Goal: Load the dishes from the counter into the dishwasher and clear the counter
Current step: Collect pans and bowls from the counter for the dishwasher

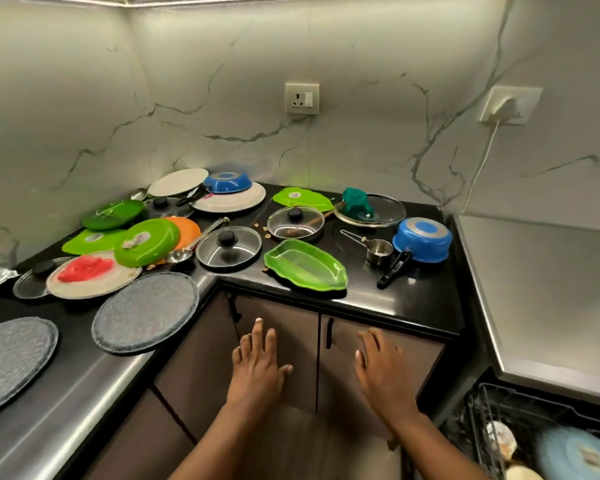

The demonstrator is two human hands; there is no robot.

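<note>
Both forearms reach forward from the bottom edge, palms down, in front of the cabinet doors (284,341) below the counter (395,303). The left hand (258,362) is spread flat, fingers straight and released, thumb out to the right; it holds nothing, and whether the fingertips touch the door I cannot tell. The right hand (381,365) is also released, fingers loosely extended and slightly bent, near the door handle (329,333) but gripping nothing.

The dishes are on the black corner counter, well above the hands. Nearest the edge lies a green leaf tray (305,266), with a steel lid (228,248) just to its left and a ladle (187,249) beside that. Right of the tray stand a measuring cup (378,250) and an upturned blue bowl (422,239). A glass lid (369,210) lies behind them. On the left are green plates (146,242), a plate with red food (92,274) and two grey mats (146,313). At the back, another blue bowl (227,181) sits upside down on a white plate (229,200).

The dishwasher rack (499,427) shows at the lower right, with a pale blue plate (579,455) already in it
</note>
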